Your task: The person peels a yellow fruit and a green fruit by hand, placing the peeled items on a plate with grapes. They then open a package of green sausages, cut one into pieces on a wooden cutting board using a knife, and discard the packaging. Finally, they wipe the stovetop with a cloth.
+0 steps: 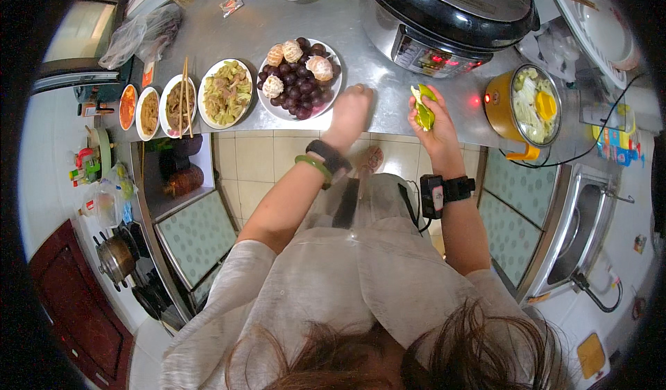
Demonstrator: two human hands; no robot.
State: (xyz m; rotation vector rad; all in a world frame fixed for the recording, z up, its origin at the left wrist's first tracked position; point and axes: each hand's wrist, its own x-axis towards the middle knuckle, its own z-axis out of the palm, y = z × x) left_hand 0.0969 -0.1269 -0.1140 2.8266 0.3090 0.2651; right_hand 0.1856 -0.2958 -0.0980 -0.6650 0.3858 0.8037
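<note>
My right hand (pixel 436 119) holds a piece of green citrus peel (pixel 425 110) with a white inner side, over the front edge of the steel counter (pixel 387 99). Resting low at the counter's edge, my left hand (pixel 351 110) is beside a white plate (pixel 337 89) of dark grapes (pixel 299 86); its fingers are curled and whether they hold anything is hidden. Several peeled mandarins (pixel 319 68) lie on the grapes. Left of that plate stands a plate of cooked vegetables and meat (pixel 227 93).
Smaller dishes, one with wooden chopsticks (pixel 185 99) across it, line the counter's left. An electric pressure cooker (pixel 442 21) stands behind my hands. To the right are a yellow electric pot (pixel 502 106) of food, its black cord (pixel 588 153) and a sink (pixel 575 234).
</note>
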